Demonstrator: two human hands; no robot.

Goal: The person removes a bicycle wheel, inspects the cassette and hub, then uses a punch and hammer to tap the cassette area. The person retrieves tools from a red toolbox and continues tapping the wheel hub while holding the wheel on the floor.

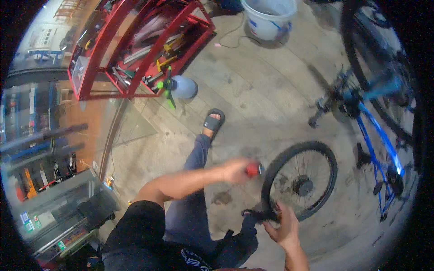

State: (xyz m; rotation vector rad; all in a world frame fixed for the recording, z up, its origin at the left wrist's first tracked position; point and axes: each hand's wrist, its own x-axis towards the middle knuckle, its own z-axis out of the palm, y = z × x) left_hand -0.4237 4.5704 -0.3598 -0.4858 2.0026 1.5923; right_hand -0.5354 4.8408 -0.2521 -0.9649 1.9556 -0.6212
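A bicycle wheel [332, 174] with a black tyre stands tilted on the floor in front of me, its hub and cassette showing. My right hand [285, 226] is at the tyre's near lower edge, thumb and fingers curved around it. My left hand [236, 170] is closed around a red tool [253, 169], held beside the tyre's left side. Motion blurs this tool, and most of it is hidden in the fist, so its exact kind is unclear.
A blue bicycle frame [382, 140] lies at right. Tools fill a red metal rack [149, 67] at upper left, with a green-topped spray bottle [183, 86] beside it. A white bucket [270, 25] stands at the back. A glass display case [63, 217] is on the left.
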